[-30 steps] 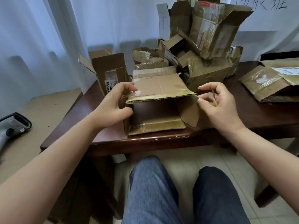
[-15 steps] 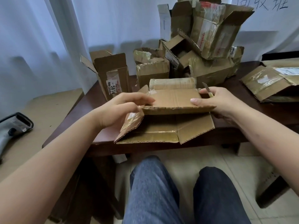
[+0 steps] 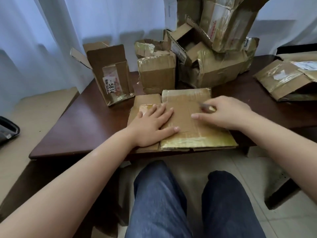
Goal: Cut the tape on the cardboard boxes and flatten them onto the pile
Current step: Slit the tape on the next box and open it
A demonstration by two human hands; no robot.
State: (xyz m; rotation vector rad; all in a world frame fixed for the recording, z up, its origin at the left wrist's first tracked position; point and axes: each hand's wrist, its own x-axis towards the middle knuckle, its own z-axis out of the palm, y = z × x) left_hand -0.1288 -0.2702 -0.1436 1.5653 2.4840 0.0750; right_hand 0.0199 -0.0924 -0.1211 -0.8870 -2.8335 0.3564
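Note:
A flattened cardboard box (image 3: 185,121) lies at the near edge of the dark wooden table (image 3: 82,122), with shiny tape along its front flap. My left hand (image 3: 152,124) rests palm down on its left half, fingers spread. My right hand (image 3: 224,114) presses on its right half and grips a small cutter (image 3: 205,107), whose tip sticks out to the left between the fingers. Behind stands a heap of taped, unflattened boxes (image 3: 221,48).
An open upright box with a "5814" label (image 3: 111,78) stands at the back left, a small taped box (image 3: 156,73) beside it. A flattened pile (image 3: 286,79) lies at the right edge. A grey device (image 3: 7,132) sits at far left. My knees are below the table.
The box stood open on its side, then folded down; now it lies flat under both palms. My hands went from gripping its flaps to pressing on top.

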